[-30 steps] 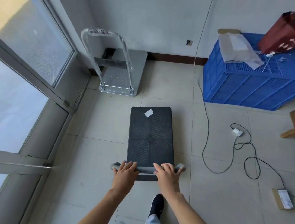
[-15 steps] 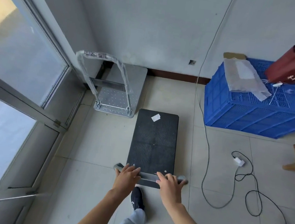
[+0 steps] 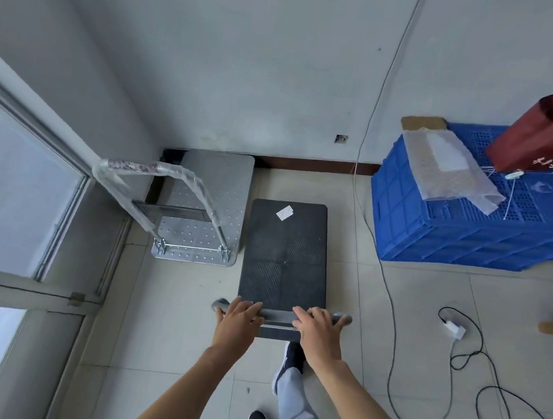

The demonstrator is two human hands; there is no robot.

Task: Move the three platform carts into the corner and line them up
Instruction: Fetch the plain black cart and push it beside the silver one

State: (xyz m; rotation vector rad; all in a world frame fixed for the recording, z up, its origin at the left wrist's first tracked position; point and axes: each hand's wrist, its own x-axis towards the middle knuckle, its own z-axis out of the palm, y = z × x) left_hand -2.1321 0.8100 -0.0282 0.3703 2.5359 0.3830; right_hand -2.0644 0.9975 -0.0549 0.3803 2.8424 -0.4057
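A black platform cart [image 3: 285, 255] with a white sticker on its deck stands on the tiled floor in front of me. My left hand [image 3: 239, 315] and my right hand [image 3: 318, 328] both grip its grey handle bar [image 3: 277, 314]. A silver platform cart [image 3: 204, 208] sits in the corner against the back wall, just left of the black one. Its upright handle [image 3: 155, 175] is wrapped in clear plastic. Only these two carts show.
A blue crate [image 3: 481, 215] stands against the wall on the right, with a plastic wrap and a dark red bag [image 3: 548, 137] on top. Loose cables and a white charger [image 3: 454, 329] lie on the floor at right. A glass window wall [image 3: 20, 180] bounds the left.
I have pushed the black cart forward toward the back wall. Its deck now lies alongside the silver cart instead of behind it.
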